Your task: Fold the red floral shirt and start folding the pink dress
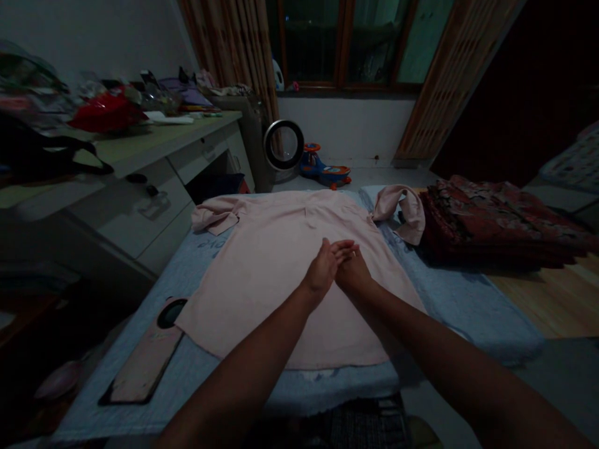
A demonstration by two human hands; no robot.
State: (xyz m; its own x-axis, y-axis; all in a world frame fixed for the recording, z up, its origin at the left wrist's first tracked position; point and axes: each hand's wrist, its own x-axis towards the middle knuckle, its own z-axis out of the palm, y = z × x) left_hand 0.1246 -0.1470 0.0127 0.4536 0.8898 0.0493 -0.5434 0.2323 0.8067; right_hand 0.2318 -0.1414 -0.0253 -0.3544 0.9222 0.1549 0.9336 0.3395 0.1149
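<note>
A pale pink shirt (262,268) lies spread out on a blue cloth (472,305).

At far left, a flat phone (150,358) with a round dark disc rests by the shirt's lower left corner. Beyond it, the left sleeve (216,215) is bunched into soft folds. The shirt's plain body lies mostly smooth, widening toward the person into a gently curved hem, with a short seam line near the far end. Over its right half, the left hand (322,268) has its fingers straight and close together, meeting the right hand (354,271), whose fingers are mostly hidden, so their state cannot be told. Farther right, the other sleeve (412,215) curls in a loop beside a folded stack of dark red patterned fabric (505,218).
</note>
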